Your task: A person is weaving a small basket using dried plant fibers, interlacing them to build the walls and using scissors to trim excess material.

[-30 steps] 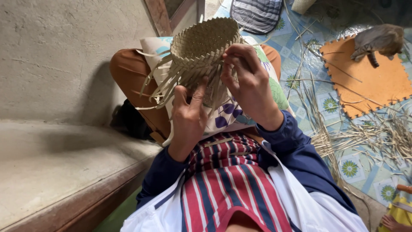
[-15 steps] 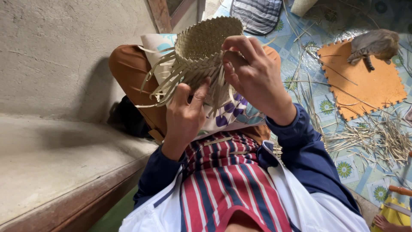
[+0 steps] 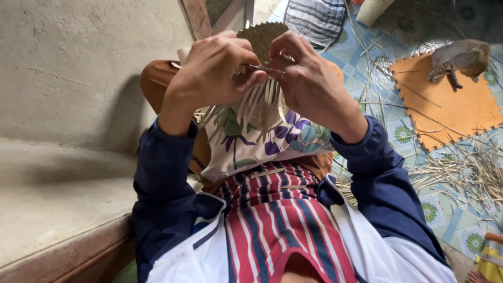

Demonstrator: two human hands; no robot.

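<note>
Both hands close on the same work. The left hand (image 3: pixel 217 73) pinches a thin strip (image 3: pixel 262 68) between thumb and fingers, and the right hand (image 3: pixel 309 78) grips the other end of that strip, fingers curled tight over the basket (image 3: pixel 264 39). The basket is held up over the lap, its woven bottom facing away toward the top of the view, its open side toward the person.

The bottom and the upper wall look tightly woven and finished. Below the fingers, loose strands (image 3: pixel 257 107) hang unwoven like a fringe, so I judge the wall partly built, with the rest of the sides and the rim left to do.

Under the basket a flowered cloth (image 3: pixel 272 144) covers the knees. On the patterned floor (image 3: pixel 403 133) to the right lies a heap of spare strips (image 3: pixel 466 170); beyond it a cat (image 3: pixel 458 57) stands on an orange mat (image 3: pixel 461 112). A concrete ledge (image 3: pixel 57 194) runs along the left.
</note>
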